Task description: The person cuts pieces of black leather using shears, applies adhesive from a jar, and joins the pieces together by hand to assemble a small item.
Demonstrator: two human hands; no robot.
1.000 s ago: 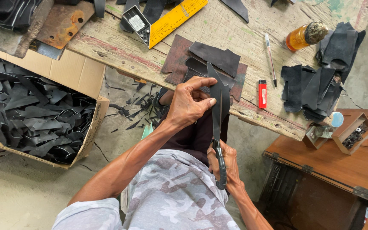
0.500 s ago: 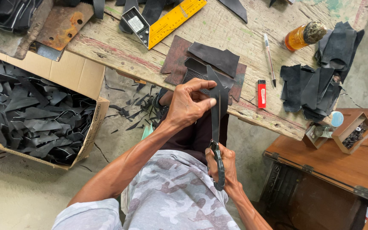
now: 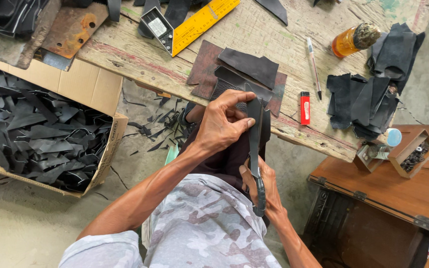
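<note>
My left hand (image 3: 223,123) pinches a dark leather piece (image 3: 257,124) at the front edge of the wooden workbench (image 3: 254,30). My right hand (image 3: 266,186) sits below it, closed around the black handles of a pair of scissors (image 3: 255,164) whose blades run up along the leather piece. Just beyond my hands, several dark and brown leather pieces (image 3: 239,67) lie stacked on the bench.
A cardboard box (image 3: 83,87) full of black strips stands at left. On the bench lie a yellow ruler (image 3: 202,22), a pen (image 3: 314,67), a red lighter (image 3: 305,107), an orange bottle (image 3: 351,39) and a black leather pile (image 3: 368,94). A brown cabinet (image 3: 393,193) carries small wooden trays (image 3: 413,154).
My left hand and the leather piece have shifted slightly; the scissors stay along the piece, held the same way.
</note>
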